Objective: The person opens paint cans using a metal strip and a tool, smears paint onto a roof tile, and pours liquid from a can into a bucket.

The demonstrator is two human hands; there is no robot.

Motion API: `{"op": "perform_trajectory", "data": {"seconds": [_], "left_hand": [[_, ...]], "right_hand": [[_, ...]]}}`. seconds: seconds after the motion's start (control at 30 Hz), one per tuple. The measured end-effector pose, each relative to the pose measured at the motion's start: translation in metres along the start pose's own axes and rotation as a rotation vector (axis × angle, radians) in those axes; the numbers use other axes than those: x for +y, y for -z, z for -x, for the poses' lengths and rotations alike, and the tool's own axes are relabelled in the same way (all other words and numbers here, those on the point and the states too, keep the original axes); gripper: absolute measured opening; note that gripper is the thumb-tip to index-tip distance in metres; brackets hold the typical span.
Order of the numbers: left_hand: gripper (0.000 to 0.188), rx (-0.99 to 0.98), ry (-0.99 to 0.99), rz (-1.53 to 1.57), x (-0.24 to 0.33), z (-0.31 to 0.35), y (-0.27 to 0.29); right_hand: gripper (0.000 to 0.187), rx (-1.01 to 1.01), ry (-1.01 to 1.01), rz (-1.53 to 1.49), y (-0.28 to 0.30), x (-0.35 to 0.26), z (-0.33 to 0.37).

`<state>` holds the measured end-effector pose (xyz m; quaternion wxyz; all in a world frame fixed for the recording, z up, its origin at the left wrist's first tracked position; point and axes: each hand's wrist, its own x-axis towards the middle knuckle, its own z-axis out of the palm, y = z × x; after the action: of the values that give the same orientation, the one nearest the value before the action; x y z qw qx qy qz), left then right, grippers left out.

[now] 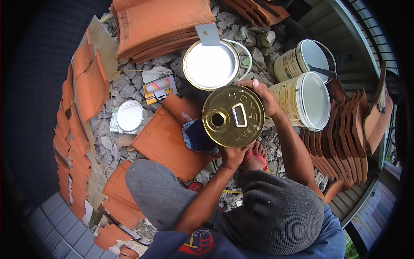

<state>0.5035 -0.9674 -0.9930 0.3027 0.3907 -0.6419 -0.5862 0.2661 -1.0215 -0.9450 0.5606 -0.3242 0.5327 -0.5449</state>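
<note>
Both my hands hold a gold-coloured metal can whose top, with a round open spout hole and a small carrying handle, faces me. My right hand grips its far right side, thumb up near the rim. Under the near edge, my left hand supports it, fingers partly hidden by the can. Just beyond stands a round pail full of white paint, partly overlapped by the can. A flat grey piece rests across its far rim. Left of the gold can is a dark blue, paint-marked container beside an orange tile.
Two pale buckets stand at the right, the farther with a dark handle in it. Stacked orange roof tiles lie ahead, more at right. Rubble holds a packaged paint roller and a round white lid. My sandalled foot is close by.
</note>
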Motion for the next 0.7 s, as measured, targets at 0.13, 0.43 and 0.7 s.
{"op": "perform_trajectory", "data": {"seconds": [0.13,0.43,0.7], "left_hand": [[0.074,-0.061,-0.073,-0.085,-0.010,-0.001,0.004],[0.089,-0.031,-0.407,-0.502,-0.006,-0.014,-0.002],[0.091,-0.026,-0.482,-0.276,0.055,-0.024,0.006]], "right_hand": [[0.066,-0.028,-0.006,0.062,-0.009,-0.006,-0.002],[0.059,0.091,-0.051,-0.329,0.020,0.008,0.016],[0.060,0.225,-0.103,-0.495,0.010,-0.016,0.053]]}}
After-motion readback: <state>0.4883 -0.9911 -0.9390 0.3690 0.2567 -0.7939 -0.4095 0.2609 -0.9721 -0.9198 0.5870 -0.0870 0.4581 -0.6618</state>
